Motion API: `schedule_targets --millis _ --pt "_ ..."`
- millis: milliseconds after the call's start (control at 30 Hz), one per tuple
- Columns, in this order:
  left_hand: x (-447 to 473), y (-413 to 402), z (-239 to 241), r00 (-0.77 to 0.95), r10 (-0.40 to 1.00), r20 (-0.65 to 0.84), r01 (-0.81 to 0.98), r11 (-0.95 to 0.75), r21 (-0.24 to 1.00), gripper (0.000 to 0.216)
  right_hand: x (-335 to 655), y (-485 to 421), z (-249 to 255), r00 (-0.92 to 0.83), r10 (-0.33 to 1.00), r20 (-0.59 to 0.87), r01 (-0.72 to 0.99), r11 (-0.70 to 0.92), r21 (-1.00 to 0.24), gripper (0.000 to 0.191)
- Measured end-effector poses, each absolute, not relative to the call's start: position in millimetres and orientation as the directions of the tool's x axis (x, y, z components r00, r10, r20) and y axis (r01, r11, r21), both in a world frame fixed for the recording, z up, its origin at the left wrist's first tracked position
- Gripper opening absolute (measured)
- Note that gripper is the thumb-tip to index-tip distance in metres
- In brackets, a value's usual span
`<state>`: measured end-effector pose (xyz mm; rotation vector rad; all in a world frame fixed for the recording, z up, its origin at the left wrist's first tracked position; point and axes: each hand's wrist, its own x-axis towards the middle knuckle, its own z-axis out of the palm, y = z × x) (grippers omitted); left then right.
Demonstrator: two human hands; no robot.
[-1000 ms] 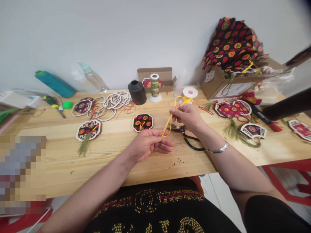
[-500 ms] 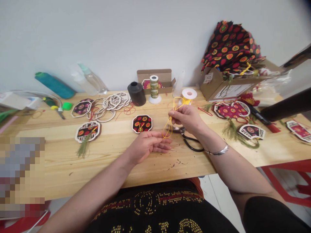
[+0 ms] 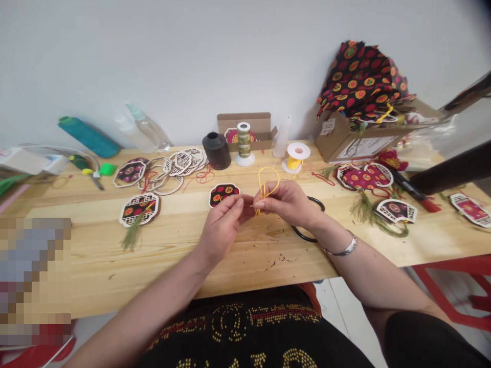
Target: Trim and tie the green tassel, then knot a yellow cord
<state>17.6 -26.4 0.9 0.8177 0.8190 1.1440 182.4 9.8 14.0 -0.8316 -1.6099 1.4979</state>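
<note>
Above the table, my right hand (image 3: 287,203) pinches a thin yellow cord (image 3: 268,173), whose rounded loop rises over the fingers while short strands hang beneath. My left hand (image 3: 224,225) meets it from the left, thumb and forefinger closed on what looks like a part of the same cord; the grip is mostly hidden. Behind the left fingers lies a black ornament (image 3: 221,192) with a flowered pattern and a pale rim, partly covered. Scissors with black handles (image 3: 305,236) rest under my right hand, their blades out of sight.
Along the wall stand a black thread cone (image 3: 216,152), a green-gold spool (image 3: 244,143) and a yellow cord spool (image 3: 297,156). Tasselled ornaments (image 3: 138,208) and wooden frames (image 3: 187,161) lie left. A cardboard box (image 3: 337,137) with patterned cloth is at the right.
My left hand has gone from spread fingers inside the hanging cord loop to a pinch close to my right hand. The right hand came slightly lower, and the loop now points up.
</note>
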Motion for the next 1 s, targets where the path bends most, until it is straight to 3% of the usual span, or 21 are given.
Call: schedule_targets --millis 133,300,667,1000 --pt "20 -25 2 0.344 0.896 -0.281 -0.442 0.419 0.793 0.017 179 10 11 -0.471 0.861 0.193 -0.059 0.188 -0.98 0.024" --pt "18 -26 3 0.405 0.851 -0.334 -0.412 0.496 0.765 0.017 179 14 9 -0.422 0.859 0.289 -0.02 0.311 -0.95 0.024" --pt "20 -25 -1 0.462 0.802 -0.38 -0.446 0.58 0.681 0.014 175 18 -5 -0.412 0.883 0.225 -0.031 0.233 -0.972 0.03" --pt "20 -24 -3 0.391 0.839 -0.378 -0.436 0.53 0.727 0.011 174 19 -7 -0.394 0.902 0.176 -0.038 0.176 -0.984 0.027"
